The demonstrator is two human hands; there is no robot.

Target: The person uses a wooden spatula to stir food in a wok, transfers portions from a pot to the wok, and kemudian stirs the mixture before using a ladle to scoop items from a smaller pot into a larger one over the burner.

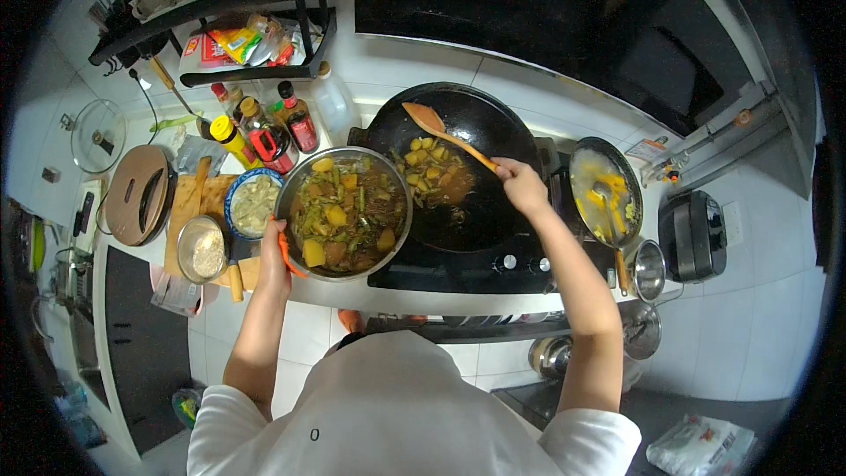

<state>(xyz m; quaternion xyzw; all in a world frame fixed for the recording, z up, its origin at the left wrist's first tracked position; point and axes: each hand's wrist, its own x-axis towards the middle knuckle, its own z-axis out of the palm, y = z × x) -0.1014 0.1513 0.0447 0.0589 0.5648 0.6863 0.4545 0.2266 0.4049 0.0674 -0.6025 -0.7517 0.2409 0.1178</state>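
A large metal bowl point(344, 211) holds cooked green beans, potato chunks and noodle-like strands in brown sauce. My left hand point(276, 252) grips its left rim, with something orange between hand and metal. The bowl is at the left edge of a black wok point(489, 119), which holds more of the same stew point(433, 175). In my right hand point(522, 184) is the handle of a wooden spatula point(426, 118); its blade is over the wok's back left part.
A blue-rimmed bowl of pale food point(254, 203), a wooden cutting board point(182, 211) and sauce bottles point(271, 139) stand left. At right are a pan of yellow food in liquid point(605, 188), an empty metal bowl point(649, 271) and a black appliance point(691, 238).
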